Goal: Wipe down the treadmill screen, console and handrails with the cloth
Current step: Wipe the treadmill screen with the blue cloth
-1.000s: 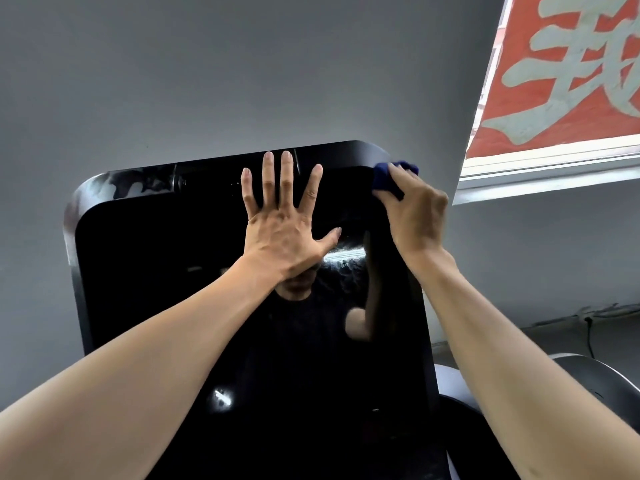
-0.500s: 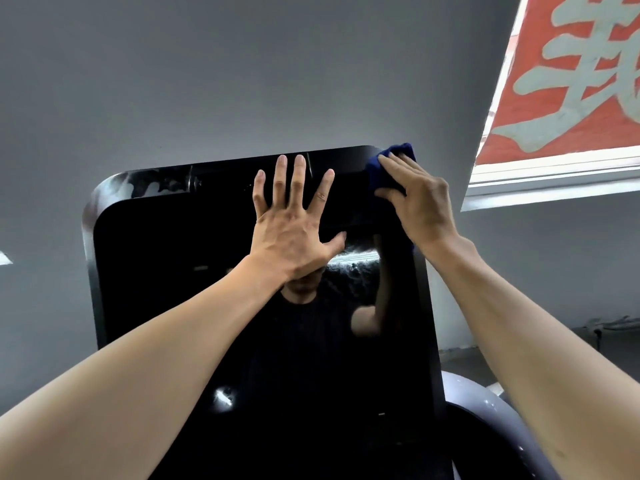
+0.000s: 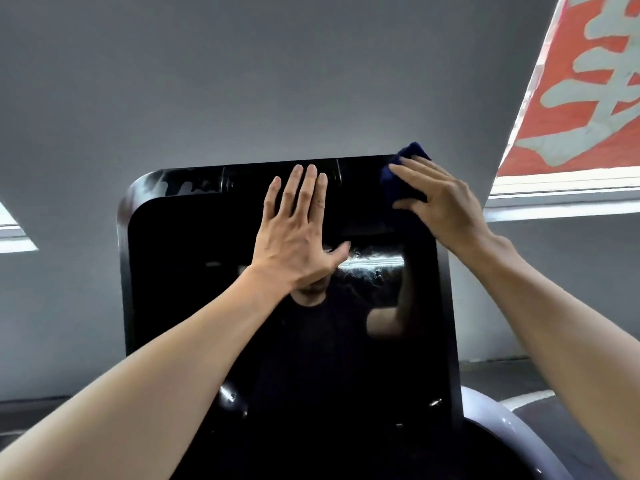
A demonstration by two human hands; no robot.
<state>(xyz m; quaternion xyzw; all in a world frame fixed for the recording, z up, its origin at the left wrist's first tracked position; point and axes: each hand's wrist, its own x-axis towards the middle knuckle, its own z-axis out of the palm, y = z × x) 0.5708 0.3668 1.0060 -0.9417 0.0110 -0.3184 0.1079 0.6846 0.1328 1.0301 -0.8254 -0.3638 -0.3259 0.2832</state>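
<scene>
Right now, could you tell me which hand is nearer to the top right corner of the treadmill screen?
The right hand. It presses the blue cloth onto the treadmill screen at that very corner, while the left hand lies flat against the glass near the top middle, well left of it.

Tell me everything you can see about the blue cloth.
The cloth is dark navy, soft-looking and bunched into a wad. It sits at the top right corner of the black glossy treadmill screen, poking above its top edge. The right hand presses it to the screen, fingers and thumb over it, hiding much of it.
</scene>
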